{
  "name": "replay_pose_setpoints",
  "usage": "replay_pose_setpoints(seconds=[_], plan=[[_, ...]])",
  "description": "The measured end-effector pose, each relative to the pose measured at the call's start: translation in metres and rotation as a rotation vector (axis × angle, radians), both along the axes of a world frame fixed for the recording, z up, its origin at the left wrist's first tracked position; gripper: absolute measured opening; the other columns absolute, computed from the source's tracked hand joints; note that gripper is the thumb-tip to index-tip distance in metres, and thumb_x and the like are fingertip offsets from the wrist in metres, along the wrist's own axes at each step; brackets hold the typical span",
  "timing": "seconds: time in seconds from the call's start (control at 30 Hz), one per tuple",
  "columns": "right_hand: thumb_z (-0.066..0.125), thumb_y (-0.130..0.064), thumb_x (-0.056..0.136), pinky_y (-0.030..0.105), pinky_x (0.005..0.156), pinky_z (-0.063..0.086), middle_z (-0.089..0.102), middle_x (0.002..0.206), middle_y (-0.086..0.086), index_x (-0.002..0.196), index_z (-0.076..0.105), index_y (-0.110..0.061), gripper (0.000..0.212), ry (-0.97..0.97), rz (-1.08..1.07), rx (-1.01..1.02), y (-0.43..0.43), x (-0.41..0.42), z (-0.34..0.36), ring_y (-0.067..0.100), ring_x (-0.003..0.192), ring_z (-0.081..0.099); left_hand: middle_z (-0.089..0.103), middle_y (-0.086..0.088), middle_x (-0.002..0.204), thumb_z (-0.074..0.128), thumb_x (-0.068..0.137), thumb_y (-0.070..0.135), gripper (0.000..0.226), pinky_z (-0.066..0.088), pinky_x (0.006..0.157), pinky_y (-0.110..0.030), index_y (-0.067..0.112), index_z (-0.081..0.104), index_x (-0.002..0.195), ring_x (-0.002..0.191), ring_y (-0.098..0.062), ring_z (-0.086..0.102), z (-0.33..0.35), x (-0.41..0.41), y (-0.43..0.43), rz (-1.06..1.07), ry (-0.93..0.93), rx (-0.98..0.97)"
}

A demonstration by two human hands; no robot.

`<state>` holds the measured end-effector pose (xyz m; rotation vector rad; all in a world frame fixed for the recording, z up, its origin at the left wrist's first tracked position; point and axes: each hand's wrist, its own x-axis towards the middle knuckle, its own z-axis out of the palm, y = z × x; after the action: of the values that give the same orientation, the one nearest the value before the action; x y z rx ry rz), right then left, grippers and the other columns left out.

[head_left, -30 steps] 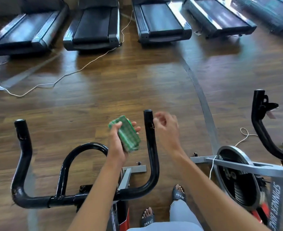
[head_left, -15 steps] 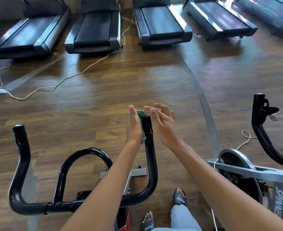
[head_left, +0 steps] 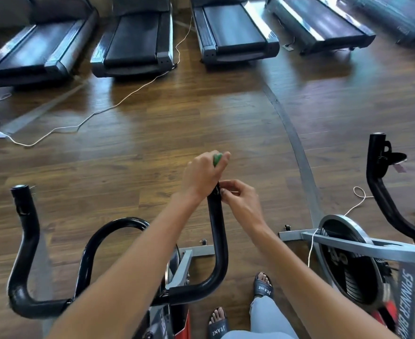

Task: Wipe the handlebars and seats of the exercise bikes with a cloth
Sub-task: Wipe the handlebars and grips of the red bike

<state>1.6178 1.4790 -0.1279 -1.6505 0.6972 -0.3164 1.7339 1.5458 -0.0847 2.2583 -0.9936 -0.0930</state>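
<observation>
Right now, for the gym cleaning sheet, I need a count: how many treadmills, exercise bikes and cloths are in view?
Treadmills: 5
Exercise bikes: 2
Cloths: 1, green, gripped by the left hand at the handlebar tip
Total: 8

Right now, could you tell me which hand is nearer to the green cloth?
Left. The left hand grips the green cloth atop the black handlebar; the right hand pinches the bar just below it.
</observation>
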Motion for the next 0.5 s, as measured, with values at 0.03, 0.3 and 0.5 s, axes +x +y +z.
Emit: replay_pose_setpoints(seconds=[0.03, 0.3, 0.5], plan=[[0.062, -0.022, 0.090, 0.042, 0.093, 0.057, 0.076, 0.099, -0.006, 0.110, 0.074, -0.019, 0.024, -0.001, -0.004, 0.019, 0.003, -0.001, -0.001, 0.009, 0.098, 0.071, 0.050, 0.009, 0.070, 0.037, 0.099, 0.057, 0.047, 0.037, 0.058, -0.028, 0.026, 0.044, 0.065, 0.065, -0.014, 0.052, 0.003, 0.006, 0.000, -0.085, -0.100, 0.136], [0.068, -0.029, 0.093, 0.039, 0.089, 0.059, 0.077, 0.094, -0.007, 0.106, 0.077, -0.019, 0.019, -0.028, -0.067, 0.036, 0.010, -0.001, -0.001, 0.007, 0.091, 0.072, 0.064, -0.009, 0.066, 0.045, 0.094, 0.058, 0.057, 0.047, 0.064, -0.040, 0.012, 0.067, 0.069, 0.059, -0.021, 0.057, -0.017, -0.002, -0.004, 0.224, 0.721, -0.498], [0.074, -0.025, 0.089, 0.015, 0.071, 0.053, 0.075, 0.086, -0.009, 0.093, 0.078, -0.019, 0.008, -0.011, -0.113, -0.062, 0.007, 0.003, 0.002, 0.001, 0.079, 0.069, 0.061, -0.018, 0.067, 0.035, 0.079, 0.087, 0.087, 0.048, 0.055, -0.036, 0.007, 0.069, 0.077, 0.057, -0.029, 0.058, -0.088, -0.093, 0.042, 0.393, 1.182, -0.524]])
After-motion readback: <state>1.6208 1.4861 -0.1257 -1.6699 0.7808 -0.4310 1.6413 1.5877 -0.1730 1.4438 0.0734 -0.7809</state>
